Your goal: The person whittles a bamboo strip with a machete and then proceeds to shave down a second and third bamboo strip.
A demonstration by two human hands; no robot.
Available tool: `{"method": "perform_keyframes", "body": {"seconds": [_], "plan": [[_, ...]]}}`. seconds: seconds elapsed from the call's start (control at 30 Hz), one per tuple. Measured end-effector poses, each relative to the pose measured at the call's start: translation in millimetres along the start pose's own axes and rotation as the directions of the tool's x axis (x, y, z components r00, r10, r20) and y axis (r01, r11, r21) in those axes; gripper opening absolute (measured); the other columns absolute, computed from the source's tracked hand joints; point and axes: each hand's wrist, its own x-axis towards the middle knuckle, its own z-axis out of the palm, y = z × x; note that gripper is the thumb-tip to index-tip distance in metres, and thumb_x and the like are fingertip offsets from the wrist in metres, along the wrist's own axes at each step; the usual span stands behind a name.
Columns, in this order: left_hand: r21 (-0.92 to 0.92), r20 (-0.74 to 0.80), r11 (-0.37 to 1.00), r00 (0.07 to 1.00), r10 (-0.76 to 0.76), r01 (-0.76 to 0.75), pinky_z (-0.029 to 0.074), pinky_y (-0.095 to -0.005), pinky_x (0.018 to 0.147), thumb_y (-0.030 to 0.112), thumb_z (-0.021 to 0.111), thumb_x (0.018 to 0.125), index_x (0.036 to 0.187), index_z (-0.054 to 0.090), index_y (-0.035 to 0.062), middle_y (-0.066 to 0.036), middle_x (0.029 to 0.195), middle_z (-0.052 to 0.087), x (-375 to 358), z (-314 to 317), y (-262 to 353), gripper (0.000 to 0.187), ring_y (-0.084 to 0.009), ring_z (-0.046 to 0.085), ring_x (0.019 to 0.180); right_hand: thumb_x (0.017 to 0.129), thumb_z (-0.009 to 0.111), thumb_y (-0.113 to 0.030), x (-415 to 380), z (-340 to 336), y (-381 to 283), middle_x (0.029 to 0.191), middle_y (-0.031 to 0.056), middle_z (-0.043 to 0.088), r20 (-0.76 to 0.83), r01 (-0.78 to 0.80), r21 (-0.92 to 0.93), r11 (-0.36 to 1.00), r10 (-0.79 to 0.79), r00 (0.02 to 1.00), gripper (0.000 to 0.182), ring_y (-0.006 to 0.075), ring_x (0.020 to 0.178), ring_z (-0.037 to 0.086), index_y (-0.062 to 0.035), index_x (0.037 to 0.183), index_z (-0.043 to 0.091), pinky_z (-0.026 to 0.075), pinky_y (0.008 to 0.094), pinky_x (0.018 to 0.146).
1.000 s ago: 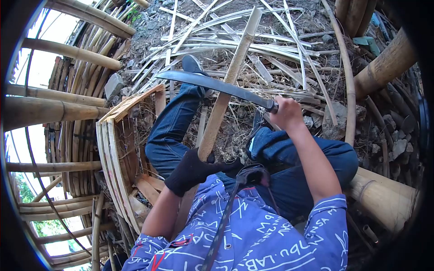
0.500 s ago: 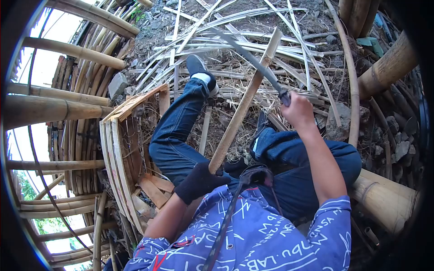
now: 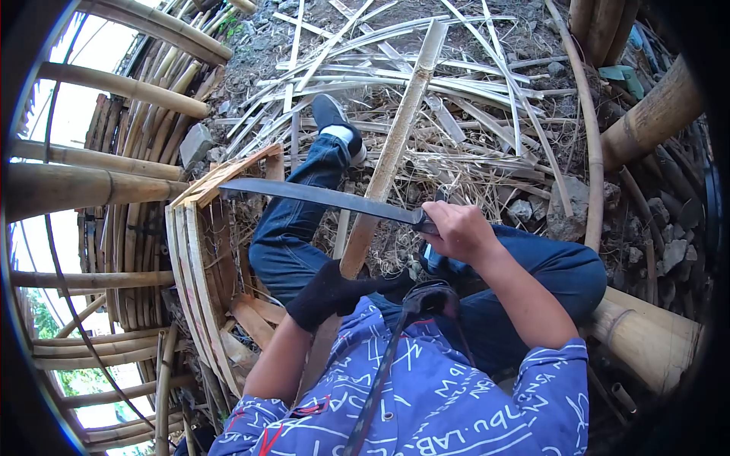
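Note:
My right hand (image 3: 462, 229), bare, is closed round the dark handle of a machete (image 3: 319, 197). Its long blade points left and crosses over a split bamboo strip (image 3: 395, 140), a little beyond my other hand. In a black glove, my left hand (image 3: 334, 292) grips that strip near its lower part, with one finger stretched out to the right. The strip slants up and away between my legs, its pale inner face showing. Below the glove, its lower end runs back toward my shirt.
Thin bamboo slats (image 3: 365, 80) and shavings litter the ground ahead. A wooden crate (image 3: 186, 258) stands at my left, beside a bamboo pole wall (image 3: 137, 175). At right lie a thick bamboo pole (image 3: 646, 334), rocks (image 3: 570, 209) and a long curved pole (image 3: 589, 129).
The machete has swung from pointing far ahead to lying across the strip, closer to me. My right hand came down and left. The strip's far end shifted left, and its lower end now shows.

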Motion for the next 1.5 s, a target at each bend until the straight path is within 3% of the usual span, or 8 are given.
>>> {"method": "perform_keyframes", "body": {"seconds": [0.33,0.4,0.5,0.73,0.97,1.2,1.33,1.5], "plan": [[0.239,-0.085,0.971,0.996,-0.003,0.024,0.032,-0.0223,0.037,0.022,0.077,0.074,0.074,0.056,-0.0008,0.000,0.052,0.048,-2,20,12,0.031,-0.0058,0.044,0.040,0.071,0.064,-0.010,-1,20,53,0.068,0.0124,0.063,0.034,-0.192,-0.262,0.946,0.208,0.978,0.020,0.0278,0.062,0.066,-0.0075,0.088,0.053,0.054,0.0386,0.055],[0.287,-0.061,0.958,0.998,-0.012,0.029,0.033,-0.0231,0.037,0.023,0.077,0.073,0.075,0.056,-0.0023,0.000,0.052,0.049,-7,21,5,0.033,-0.0067,0.045,0.040,0.073,0.061,-0.011,4,18,71,0.068,0.0158,0.064,0.000,-0.400,-0.353,0.846,0.427,0.904,0.016,0.0299,0.065,0.067,-0.0066,0.086,0.053,0.054,0.0409,0.057],[0.255,-0.040,0.967,0.999,0.007,0.003,0.033,-0.0237,0.036,0.023,0.077,0.073,0.075,0.057,-0.0039,-0.001,0.051,0.049,-4,22,-13,0.033,-0.0073,0.046,0.040,0.074,0.059,-0.012,1,8,75,0.067,0.0167,0.064,-0.038,-0.472,-0.279,0.836,0.481,0.876,0.016,0.0320,0.065,0.067,-0.0055,0.087,0.052,0.054,0.0431,0.057],[0.271,-0.059,0.961,0.996,0.066,-0.048,0.034,-0.0236,0.038,0.021,0.075,0.073,0.076,0.057,-0.0016,0.000,0.052,0.049,-4,11,5,0.029,-0.0057,0.046,0.042,0.066,0.068,-0.012,-3,10,20,0.070,0.0143,0.064,0.122,-0.183,-0.178,0.967,0.206,0.971,0.027,0.0315,0.065,0.066,-0.0080,0.087,0.052,0.054,0.0420,0.058],[0.277,-0.107,0.960,0.994,0.003,0.027,0.036,-0.0220,0.041,0.019,0.074,0.072,0.075,0.055,0.0029,0.002,0.054,0.049,-6,8,-16,0.025,-0.0046,0.046,0.044,0.070,0.063,-0.013,-5,18,72,0.067,0.0149,0.064,-0.041,-0.380,-0.253,0.890,0.382,0.923,0.019,0.0329,0.063,0.066,-0.0074,0.083,0.051,0.054,0.0434,0.058],[0.313,-0.155,0.948,0.983,0.103,-0.050,0.039,-0.0250,0.045,0.020,0.075,0.070,0.071,0.057,0.0031,0.000,0.055,0.052,-6,3,-17,0.025,-0.0056,0.047,0.047,0.067,0.062,-0.011,-5,21,53,0.066,0.0138,0.064,0.012,-0.221,-0.186,0.957,0.227,0.974,0.019,0.0321,0.063,0.066,-0.0068,0.084,0.053,0.053,0.0440,0.057],[0.495,-0.112,0.861,0.975,0.192,-0.112,0.044,-0.0314,0.054,0.026,0.078,0.071,0.072,0.059,0.0006,-0.004,0.057,0.056,-23,6,-30,0.031,-0.0100,0.052,0.055,0.073,0.057,-0.009,7,11,80,0.066,0.0179,0.063,-0.089,-0.513,-0.247,0.822,0.508,0.857,0.011,0.0363,0.065,0.065,-0.0051,0.083,0.054,0.053,0.0477,0.060],[0.392,-0.139,0.917,0.981,0.139,-0.075,0.042,-0.0308,0.055,0.028,0.079,0.067,0.069,0.058,0.0017,-0.003,0.059,0.055,-11,9,-45,0.033,-0.0089,0.050,0.057,0.072,0.060,-0.012,-3,6,61,0.068,0.0166,0.065,-0.090,-0.429,-0.190,0.883,0.420,0.903,0.015,0.0343,0.064,0.066,-0.0061,0.084,0.053,0.054,0.0449,0.059]]}}
